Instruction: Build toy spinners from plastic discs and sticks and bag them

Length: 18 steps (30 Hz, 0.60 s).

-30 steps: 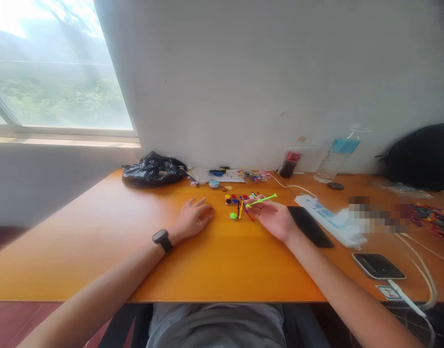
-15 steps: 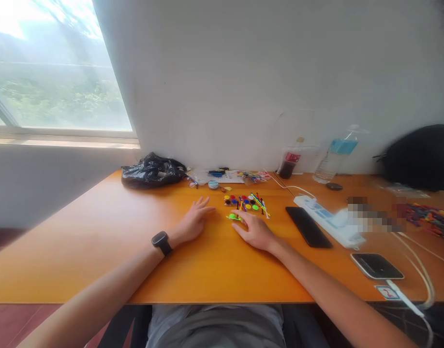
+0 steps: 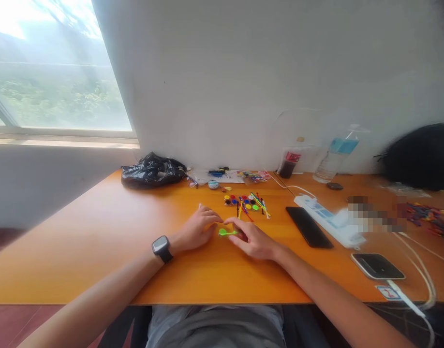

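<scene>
1. So my view's looking down on a glossy orange desk [image 3: 98, 251], glare washing out its left side, grey wall [image 3: 214, 87] behind, bright window [image 3: 58, 77] upper left.
2. Green disc [image 3: 222, 232] plus a green stick [image 3: 229, 234] running right from it, between the hands, nearer me than the coloured discs and sticks [image 3: 248, 206]. Can't tell if they're joined.
3. Right hand [image 3: 255, 240]: half curled around the stick's end. Pinched or just hovering? Can't tell.
4. Left hand [image 3: 196, 230]: fingers loosely bent beside the disc, thumb hidden, so I can't call a grip.
5. Pixelated blob beside the white power strip [image 3: 326, 220]. Black bag [image 3: 421, 157] and both forearms get cut off.
</scene>
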Motion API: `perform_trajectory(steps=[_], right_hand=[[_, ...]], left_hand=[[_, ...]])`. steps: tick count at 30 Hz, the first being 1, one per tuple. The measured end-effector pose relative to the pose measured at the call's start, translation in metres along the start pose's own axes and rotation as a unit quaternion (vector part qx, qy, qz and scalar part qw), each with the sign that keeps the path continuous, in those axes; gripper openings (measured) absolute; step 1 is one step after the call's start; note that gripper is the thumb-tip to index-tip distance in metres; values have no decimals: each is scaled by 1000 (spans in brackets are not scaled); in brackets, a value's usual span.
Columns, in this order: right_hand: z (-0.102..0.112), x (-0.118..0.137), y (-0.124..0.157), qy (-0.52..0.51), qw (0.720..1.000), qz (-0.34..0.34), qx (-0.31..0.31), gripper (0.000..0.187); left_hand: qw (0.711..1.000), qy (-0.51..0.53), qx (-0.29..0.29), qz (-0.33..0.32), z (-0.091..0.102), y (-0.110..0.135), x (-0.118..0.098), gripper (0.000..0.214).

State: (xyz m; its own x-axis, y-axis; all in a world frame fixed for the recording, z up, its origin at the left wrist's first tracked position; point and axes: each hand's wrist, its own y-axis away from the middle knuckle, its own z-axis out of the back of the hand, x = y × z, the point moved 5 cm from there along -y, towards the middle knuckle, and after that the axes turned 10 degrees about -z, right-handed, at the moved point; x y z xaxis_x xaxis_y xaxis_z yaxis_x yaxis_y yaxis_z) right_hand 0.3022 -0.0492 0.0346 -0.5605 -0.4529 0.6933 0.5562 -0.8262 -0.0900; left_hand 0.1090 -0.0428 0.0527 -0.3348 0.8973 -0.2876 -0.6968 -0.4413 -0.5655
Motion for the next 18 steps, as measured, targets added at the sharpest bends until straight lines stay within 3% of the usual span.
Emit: perform_trajectory(steps=[3,8,12,18], right_hand=[[4,-5,-2,-36,998,-10,-44,12],[4,-6,-9,-66,996,5,-61,19],[0,-3,-12,-92,993,27,-72,18],[-12,-12,-20,-243,969,-7,-40,16]], left_hand=[[1000,7,-3,22,0,2,2,30],[996,62,-19,56,6,4,-1,36],[994,82,-36,67,10,4,-6,26],[996,40,-53,58,0,5,3,15]])
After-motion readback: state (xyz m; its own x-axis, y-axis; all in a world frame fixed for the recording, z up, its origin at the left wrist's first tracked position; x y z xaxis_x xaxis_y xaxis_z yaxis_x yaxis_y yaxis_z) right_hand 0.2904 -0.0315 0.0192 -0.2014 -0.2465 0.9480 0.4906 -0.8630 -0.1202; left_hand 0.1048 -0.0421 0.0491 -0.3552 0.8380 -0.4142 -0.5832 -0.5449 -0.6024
